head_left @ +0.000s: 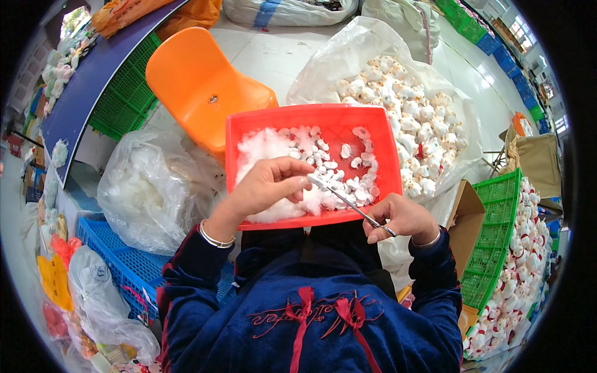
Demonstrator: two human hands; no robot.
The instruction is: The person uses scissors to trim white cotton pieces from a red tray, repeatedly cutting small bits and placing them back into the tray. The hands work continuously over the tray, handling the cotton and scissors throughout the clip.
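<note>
A red plastic tray (314, 115) rests on my lap. Fluffy white stuffing (258, 152) fills its left side, and many small white fabric pieces (329, 168) lie in the middle and right. Above the tray, my left hand (264, 186) pinches a small white piece (316, 180) between thumb and fingertips. My right hand (401, 217) grips a slim metal forceps-like tool (351, 205) by its handle end. The tool slants up and left, its tip at the white piece; whether the tip is inside or only touching it is too small to tell.
Beyond the tray stand an orange chair (205, 93) and a clear bag of white stuffed pieces (429, 124). A bag of stuffing (152, 186) and a blue crate (124, 255) are at left. A cardboard box (466, 217) and a green crate (497, 230) of small stuffed toys are at right.
</note>
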